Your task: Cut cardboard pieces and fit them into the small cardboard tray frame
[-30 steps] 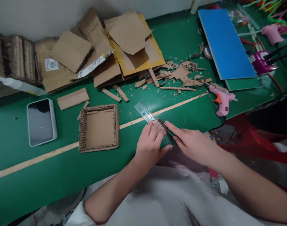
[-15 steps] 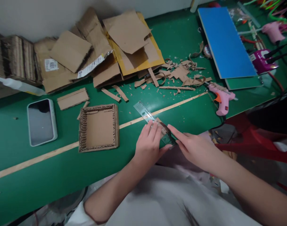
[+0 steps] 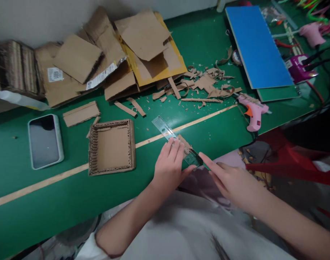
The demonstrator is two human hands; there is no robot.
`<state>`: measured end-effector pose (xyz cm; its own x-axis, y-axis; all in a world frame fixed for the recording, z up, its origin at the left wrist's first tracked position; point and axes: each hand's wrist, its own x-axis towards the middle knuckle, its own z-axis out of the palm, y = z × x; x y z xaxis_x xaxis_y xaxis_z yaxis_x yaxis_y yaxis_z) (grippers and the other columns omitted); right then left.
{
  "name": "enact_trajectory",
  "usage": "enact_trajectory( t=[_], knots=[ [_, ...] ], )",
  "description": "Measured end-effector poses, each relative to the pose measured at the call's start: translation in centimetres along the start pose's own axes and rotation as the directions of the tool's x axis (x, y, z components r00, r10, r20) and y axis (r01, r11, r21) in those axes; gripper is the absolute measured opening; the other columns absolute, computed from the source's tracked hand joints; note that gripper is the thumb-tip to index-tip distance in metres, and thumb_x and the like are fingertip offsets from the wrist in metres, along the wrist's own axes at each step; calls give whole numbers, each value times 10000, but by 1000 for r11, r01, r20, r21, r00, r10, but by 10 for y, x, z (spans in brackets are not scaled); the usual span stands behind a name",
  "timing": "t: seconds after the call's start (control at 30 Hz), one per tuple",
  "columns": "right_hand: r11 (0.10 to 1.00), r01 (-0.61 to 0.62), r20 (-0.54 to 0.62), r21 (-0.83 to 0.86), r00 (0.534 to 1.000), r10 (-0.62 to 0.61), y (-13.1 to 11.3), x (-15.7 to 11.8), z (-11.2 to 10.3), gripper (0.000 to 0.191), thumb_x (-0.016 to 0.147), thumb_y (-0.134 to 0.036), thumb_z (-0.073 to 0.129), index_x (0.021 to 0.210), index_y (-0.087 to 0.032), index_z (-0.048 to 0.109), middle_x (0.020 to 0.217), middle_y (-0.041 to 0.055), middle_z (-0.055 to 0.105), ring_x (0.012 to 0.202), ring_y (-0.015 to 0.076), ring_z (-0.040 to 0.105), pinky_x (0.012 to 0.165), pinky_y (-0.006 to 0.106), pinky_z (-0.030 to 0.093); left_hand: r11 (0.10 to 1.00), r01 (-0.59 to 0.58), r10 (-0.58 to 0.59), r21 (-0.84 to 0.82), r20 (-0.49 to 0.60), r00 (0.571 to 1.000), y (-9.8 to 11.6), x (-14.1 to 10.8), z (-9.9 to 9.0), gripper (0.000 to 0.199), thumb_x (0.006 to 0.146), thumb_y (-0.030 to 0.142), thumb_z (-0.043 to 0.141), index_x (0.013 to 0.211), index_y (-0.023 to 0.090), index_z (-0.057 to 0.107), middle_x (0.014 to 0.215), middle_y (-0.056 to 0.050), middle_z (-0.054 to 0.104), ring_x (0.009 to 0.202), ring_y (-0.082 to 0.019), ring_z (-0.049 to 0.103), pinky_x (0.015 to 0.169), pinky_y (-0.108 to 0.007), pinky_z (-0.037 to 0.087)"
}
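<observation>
From my remote seat, I see my left hand (image 3: 168, 160) pressed down, fingers and thumb spread, on a clear plastic ruler (image 3: 165, 129). My right hand (image 3: 231, 180) closes around a slim, dark, blade-like tool (image 3: 198, 158), mostly hidden by its fingers, near the ruler's lower end. A small brown cardboard piece (image 3: 185, 141) lies under the ruler's edge; I cannot tell whether it is cut through.

To the left on the green tabletop (image 3: 72, 202), a shallow square brown cardboard tray (image 3: 112, 146) has its base and four walls already standing. The piece under the ruler is not joined to it. Torn brown cardboard scraps (image 3: 206, 83) lie beyond the ruler, and a pink glue gun (image 3: 253, 112) rests unheld to the right.
</observation>
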<state>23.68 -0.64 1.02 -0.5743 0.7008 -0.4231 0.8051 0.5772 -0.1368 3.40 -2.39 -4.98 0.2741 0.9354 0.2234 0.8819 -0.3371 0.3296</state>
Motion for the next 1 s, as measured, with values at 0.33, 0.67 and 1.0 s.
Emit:
enact_trajectory(
  t=[0.33,0.67,1.0],
  knots=[
    [975,-28,-131,220,990,58,6,16,-25,523,902,-239,343,1417,-269,249,898,51,695,713,166,657,604,267,496,1000,-10,9,-13,-35,999,-1,0,2,649,816,543,515,1205,24,501,1244,-212,540,1258,-348,405,1024,-489,392],
    [993,-3,-52,117,999,9,-9,51,-20,548,898,-230,323,1429,-263,190,952,66,694,728,198,667,579,289,467,999,9,-11,-44,-25,1000,-2,0,3,652,828,564,474,1227,49,486,1276,-193,524,1275,-337,388,1035,-483,380],
    [999,15,-31,35,999,-14,-13,48,-18,574,876,-194,321,1431,-208,174,857,69,690,655,187,652,511,263,400,999,13,-13,-37,20,1000,-1,0,3,694,832,585,450,1249,30,471,1301,-196,503,1286,-343,371,1049,-479,363]
  ],
)
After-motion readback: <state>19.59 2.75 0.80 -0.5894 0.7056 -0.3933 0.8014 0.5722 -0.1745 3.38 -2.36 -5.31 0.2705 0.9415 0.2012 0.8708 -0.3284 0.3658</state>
